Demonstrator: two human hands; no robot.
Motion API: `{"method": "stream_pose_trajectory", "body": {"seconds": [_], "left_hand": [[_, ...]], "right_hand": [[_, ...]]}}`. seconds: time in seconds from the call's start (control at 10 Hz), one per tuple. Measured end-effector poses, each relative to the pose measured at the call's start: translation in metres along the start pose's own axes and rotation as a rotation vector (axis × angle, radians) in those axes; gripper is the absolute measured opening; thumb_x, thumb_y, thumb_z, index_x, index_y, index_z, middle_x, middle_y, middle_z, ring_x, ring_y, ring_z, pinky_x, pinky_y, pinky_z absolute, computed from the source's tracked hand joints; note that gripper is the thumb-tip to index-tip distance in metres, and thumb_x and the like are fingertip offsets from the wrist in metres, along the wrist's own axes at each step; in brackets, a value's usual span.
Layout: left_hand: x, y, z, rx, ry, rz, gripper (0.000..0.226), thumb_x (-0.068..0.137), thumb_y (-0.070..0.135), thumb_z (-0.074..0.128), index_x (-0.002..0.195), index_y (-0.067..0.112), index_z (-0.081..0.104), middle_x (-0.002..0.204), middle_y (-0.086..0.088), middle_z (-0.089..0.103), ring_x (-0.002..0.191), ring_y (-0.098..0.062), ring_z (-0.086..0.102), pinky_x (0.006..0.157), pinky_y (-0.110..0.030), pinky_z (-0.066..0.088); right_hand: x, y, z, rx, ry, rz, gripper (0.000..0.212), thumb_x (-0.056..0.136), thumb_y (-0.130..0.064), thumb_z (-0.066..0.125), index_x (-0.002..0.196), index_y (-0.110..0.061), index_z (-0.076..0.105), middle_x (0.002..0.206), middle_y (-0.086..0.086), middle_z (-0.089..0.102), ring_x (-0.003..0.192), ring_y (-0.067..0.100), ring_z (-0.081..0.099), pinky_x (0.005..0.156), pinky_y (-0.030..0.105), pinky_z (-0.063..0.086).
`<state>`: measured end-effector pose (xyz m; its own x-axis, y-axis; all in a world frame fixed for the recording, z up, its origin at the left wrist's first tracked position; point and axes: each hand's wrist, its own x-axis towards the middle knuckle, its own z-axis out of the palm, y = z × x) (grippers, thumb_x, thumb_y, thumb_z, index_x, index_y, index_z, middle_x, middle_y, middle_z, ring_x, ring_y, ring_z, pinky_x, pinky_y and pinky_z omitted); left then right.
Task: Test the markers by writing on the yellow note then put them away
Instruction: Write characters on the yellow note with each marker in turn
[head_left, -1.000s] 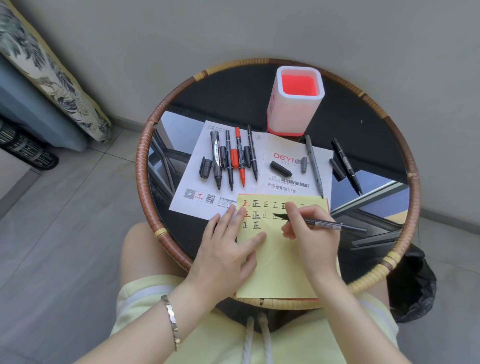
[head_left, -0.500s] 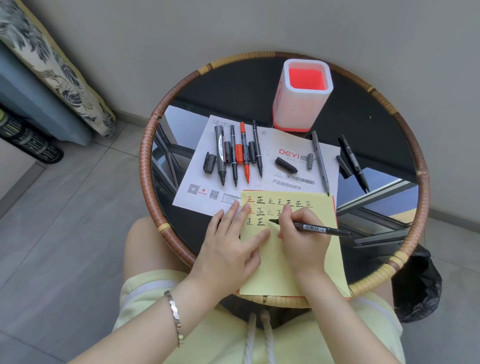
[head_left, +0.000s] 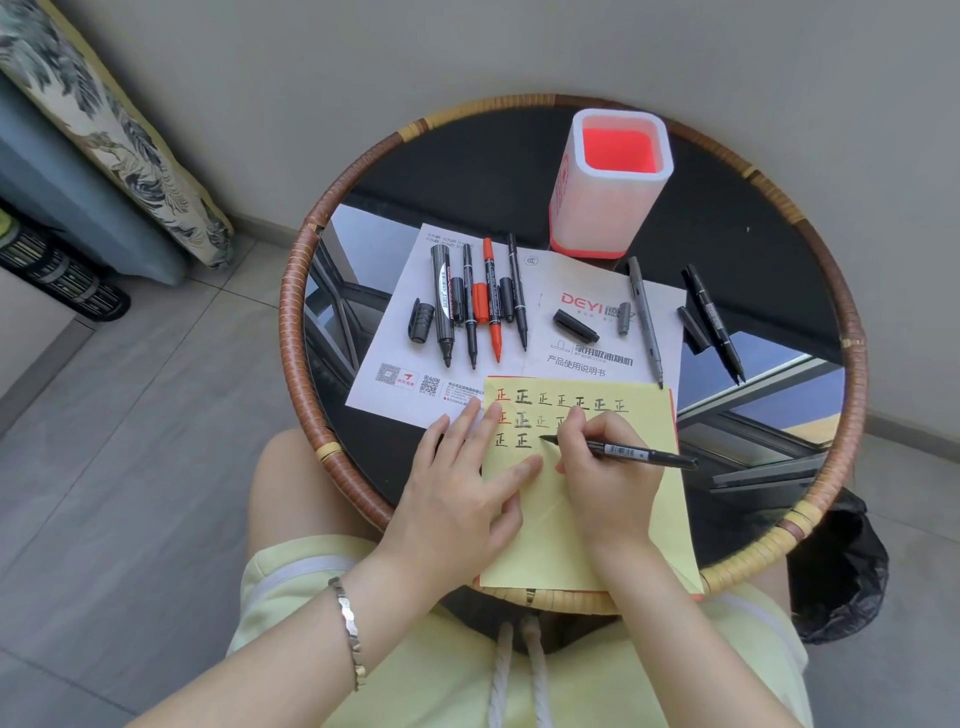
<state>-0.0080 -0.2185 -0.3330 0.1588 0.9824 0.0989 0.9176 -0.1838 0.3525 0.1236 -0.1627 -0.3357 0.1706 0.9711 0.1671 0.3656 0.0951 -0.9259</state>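
A yellow note (head_left: 641, 431) lies at the near edge of the round table, with rows of written characters along its top. My right hand (head_left: 605, 462) grips a thin black marker (head_left: 636, 453), its tip touching the third row of the note. My left hand (head_left: 462, 493) rests flat with fingers spread on the note's left edge. Several uncapped markers, one of them red (head_left: 491, 301), lie side by side on a white leaflet (head_left: 566, 291), with loose caps (head_left: 421, 321) beside them. A grey pen (head_left: 645, 319) and another black marker (head_left: 716, 322) lie to the right.
A white pen holder with a red inside (head_left: 613, 182) stands at the back of the table. The table has a woven rattan rim (head_left: 293, 291) and a dark glass top. A black bag (head_left: 841, 571) sits on the floor at the right. A patterned cushion (head_left: 114, 135) leans at left.
My right hand has moved the black marker left and down, from the second row of characters to the third row. My left hand stays pressed on the note.
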Motion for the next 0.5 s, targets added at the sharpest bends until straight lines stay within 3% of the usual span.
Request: {"method": "stream_pose_trajectory", "body": {"seconds": [0.1,0.2,0.5], "left_hand": [[0.0,-0.0003,0.0003,-0.003,0.001,-0.001,0.035,0.08,0.03,0.047,0.108,0.03,0.068,0.132,-0.023,0.052,0.125,-0.039,0.046,0.102,-0.047,0.029],[0.0,-0.0001,0.0001,-0.003,0.0,-0.004,0.036,0.08,0.03,0.046,0.108,0.03,0.068,0.133,-0.022,0.051,0.126,-0.039,0.046,0.102,-0.047,0.029],[0.0,0.0006,0.0004,-0.012,0.009,-0.012,0.035,0.08,0.029,0.046,0.107,0.03,0.069,0.132,-0.022,0.052,0.125,-0.038,0.047,0.102,-0.047,0.029]], "right_hand": [[-0.0004,-0.0009,-0.001,0.008,0.023,0.007,0.034,0.079,-0.033,0.054,0.048,-0.025,0.041,0.043,0.005,0.052,0.056,0.019,0.053,0.053,0.014,0.037],[0.0005,0.0002,-0.0018,0.031,0.007,0.026,0.035,0.079,-0.021,0.056,0.047,-0.024,0.044,0.036,-0.009,0.051,0.047,0.004,0.052,0.053,0.007,0.036],[0.0009,0.0011,-0.0011,0.011,0.027,0.0,0.035,0.075,-0.017,0.057,0.046,-0.025,0.038,0.043,0.018,0.051,0.051,0.028,0.048,0.052,0.019,0.037]]}}
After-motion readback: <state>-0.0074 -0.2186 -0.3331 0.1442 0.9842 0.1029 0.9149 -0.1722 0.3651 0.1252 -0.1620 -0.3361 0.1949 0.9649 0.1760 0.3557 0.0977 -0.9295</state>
